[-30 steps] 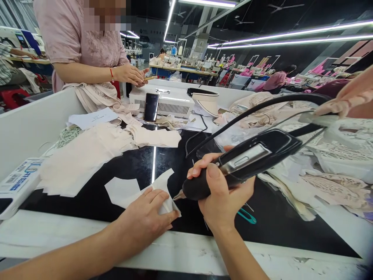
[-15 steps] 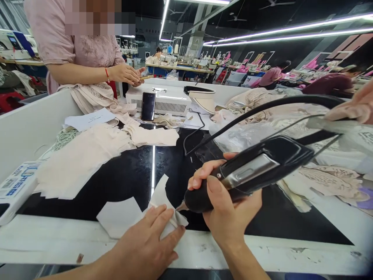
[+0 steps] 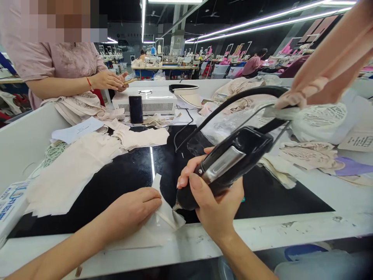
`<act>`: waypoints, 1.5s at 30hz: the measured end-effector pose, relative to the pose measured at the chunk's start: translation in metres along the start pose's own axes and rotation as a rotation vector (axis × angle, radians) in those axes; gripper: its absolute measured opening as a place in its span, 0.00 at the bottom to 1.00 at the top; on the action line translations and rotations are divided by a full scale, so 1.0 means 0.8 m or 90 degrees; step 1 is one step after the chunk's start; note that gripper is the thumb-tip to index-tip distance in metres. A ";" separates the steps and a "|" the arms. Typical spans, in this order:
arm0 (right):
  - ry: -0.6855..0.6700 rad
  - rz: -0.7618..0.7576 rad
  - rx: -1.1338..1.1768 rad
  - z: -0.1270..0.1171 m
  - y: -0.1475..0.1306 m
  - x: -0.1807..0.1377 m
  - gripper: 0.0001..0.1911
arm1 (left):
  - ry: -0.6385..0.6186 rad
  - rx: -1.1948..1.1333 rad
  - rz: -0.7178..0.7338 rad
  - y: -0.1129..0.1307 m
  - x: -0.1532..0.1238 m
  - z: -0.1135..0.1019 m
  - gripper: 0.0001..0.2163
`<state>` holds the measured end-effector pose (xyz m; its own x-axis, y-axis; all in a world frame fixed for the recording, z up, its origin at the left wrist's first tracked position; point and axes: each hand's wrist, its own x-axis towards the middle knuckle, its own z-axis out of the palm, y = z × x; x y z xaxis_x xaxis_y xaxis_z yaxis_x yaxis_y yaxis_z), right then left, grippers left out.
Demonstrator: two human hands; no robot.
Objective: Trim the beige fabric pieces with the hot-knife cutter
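My right hand (image 3: 217,202) is wrapped around a black corded handheld tool (image 3: 230,155) with a metal lever along its side. The tool slants down to the left. Its narrow tip (image 3: 176,207) meets the edge of a small off-white fabric piece (image 3: 166,214). My left hand (image 3: 136,208) is closed, its fingers pinched together on the fabric's upper left part. Below that wrist, a pale flat piece (image 3: 140,237) lies at the table's front edge, partly covered. Pink cloth strips (image 3: 326,66) are tied round the cord above the tool.
On the black mat (image 3: 136,171) lies a stack of beige fabric pieces (image 3: 75,167). Behind stand a phone (image 3: 136,109), a white vented box (image 3: 160,102) and a visor (image 3: 188,95). A co-worker's hands (image 3: 112,81) are at the back left. Lace pieces (image 3: 310,153) lie right.
My left fingers have gone from lying spread on the fabric to pinching it farther left. The view has shifted, and the tool now stands more steeply with its tip still at the fabric.
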<state>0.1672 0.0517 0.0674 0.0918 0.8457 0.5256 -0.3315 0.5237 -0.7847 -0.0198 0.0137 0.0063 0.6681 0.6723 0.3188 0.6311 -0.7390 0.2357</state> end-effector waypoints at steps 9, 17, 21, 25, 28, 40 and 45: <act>-0.001 -0.010 -0.050 0.005 -0.006 0.002 0.18 | -0.011 0.045 0.009 -0.009 -0.012 -0.004 0.12; 0.007 0.008 -0.059 0.006 -0.007 0.001 0.18 | -0.071 0.127 0.020 0.007 -0.011 -0.008 0.15; 0.006 0.015 -0.064 0.008 -0.008 0.001 0.19 | -0.065 0.140 0.028 0.009 -0.014 -0.004 0.18; 0.010 0.022 -0.076 0.009 -0.006 -0.001 0.20 | -0.068 0.169 0.031 0.008 -0.016 -0.002 0.21; 0.017 0.023 -0.094 0.009 -0.005 -0.003 0.19 | -0.067 0.201 0.030 0.009 -0.017 -0.001 0.25; 0.011 0.023 -0.087 0.007 -0.004 0.000 0.18 | -0.050 0.218 0.031 0.012 -0.016 0.004 0.23; 0.006 0.020 -0.079 0.008 -0.005 -0.001 0.18 | -0.056 0.224 0.037 0.012 -0.018 0.005 0.27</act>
<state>0.1626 0.0485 0.0722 0.0919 0.8628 0.4971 -0.2150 0.5047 -0.8361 -0.0218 -0.0032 0.0005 0.7285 0.6423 0.2382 0.6780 -0.7259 -0.1160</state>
